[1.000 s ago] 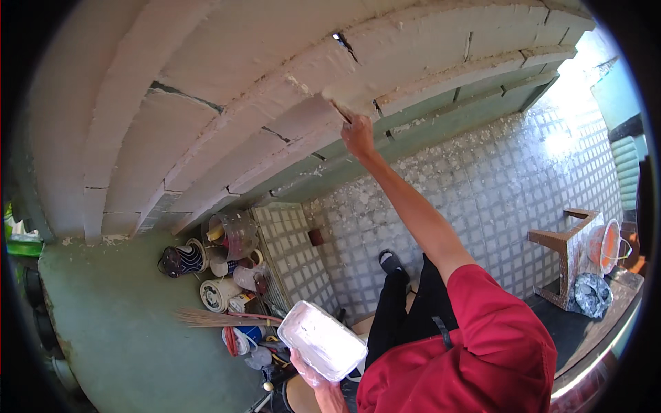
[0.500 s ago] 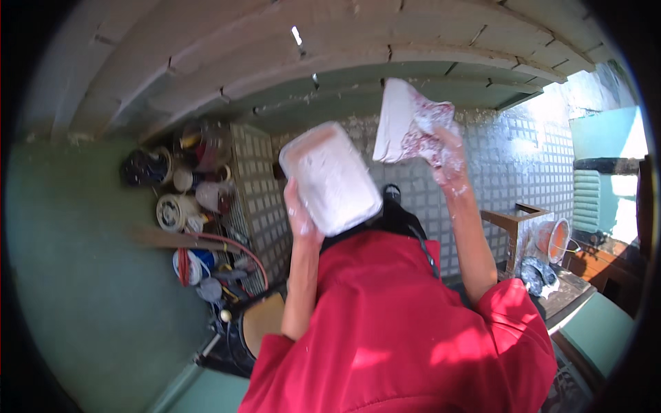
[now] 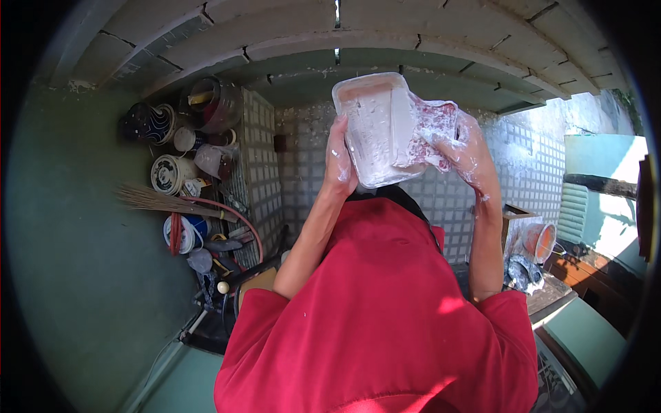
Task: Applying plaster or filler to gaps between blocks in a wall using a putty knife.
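My left hand (image 3: 339,157) grips the near-left side of a clear plastic tub (image 3: 367,82) and keeps it raised in front of me. White paste (image 3: 372,134) coats the inside of the tub. My right hand (image 3: 468,151), smeared with white, is closed on the reddish handle of a wide putty knife (image 3: 403,127). The knife's broad blade, covered in white, lies in the tub against its right part. Paste clings thickly to the handle, and my fingers hide some of it.
Buckets (image 3: 172,174), a straw broom (image 3: 158,201) and a reddish hose (image 3: 237,217) crowd the left side. At right, an orange-lined bucket (image 3: 540,241) lies tipped on a bench (image 3: 554,292) beside a dark plastic bundle (image 3: 525,273). Overhanging boards (image 3: 317,48) cross the top. Tiled flooring (image 3: 303,165) spreads below.
The putty knife has come down and left from beside the tub into it. My left hand has carried the tub up and to the right, and both hands are now close together.
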Action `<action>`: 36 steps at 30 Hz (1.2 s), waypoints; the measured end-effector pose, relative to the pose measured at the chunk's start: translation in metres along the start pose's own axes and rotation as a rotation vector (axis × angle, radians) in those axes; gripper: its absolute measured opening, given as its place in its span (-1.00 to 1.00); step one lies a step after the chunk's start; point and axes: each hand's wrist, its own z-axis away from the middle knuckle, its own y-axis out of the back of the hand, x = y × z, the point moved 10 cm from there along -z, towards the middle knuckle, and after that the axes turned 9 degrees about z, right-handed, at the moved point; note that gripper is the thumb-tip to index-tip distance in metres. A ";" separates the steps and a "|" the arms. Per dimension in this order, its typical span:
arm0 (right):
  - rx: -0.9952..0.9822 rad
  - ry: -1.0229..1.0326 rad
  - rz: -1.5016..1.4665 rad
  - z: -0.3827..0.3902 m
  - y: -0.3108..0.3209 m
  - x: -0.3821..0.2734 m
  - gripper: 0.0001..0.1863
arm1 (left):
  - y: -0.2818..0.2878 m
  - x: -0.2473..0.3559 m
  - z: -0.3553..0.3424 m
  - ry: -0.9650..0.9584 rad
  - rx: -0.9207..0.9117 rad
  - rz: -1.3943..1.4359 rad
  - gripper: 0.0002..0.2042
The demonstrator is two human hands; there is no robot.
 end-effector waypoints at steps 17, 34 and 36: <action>-0.105 0.008 0.230 -0.017 -0.028 -0.020 -0.57 | -0.010 0.024 -0.003 -0.128 -0.026 -0.153 -0.70; -0.173 -0.143 -0.090 -0.026 -0.037 -0.021 -0.61 | 0.007 0.001 -0.016 0.085 -0.072 0.029 -0.60; -0.223 -0.207 -0.096 -0.027 -0.041 -0.012 -0.58 | 0.006 0.000 -0.017 0.082 -0.078 0.030 -0.59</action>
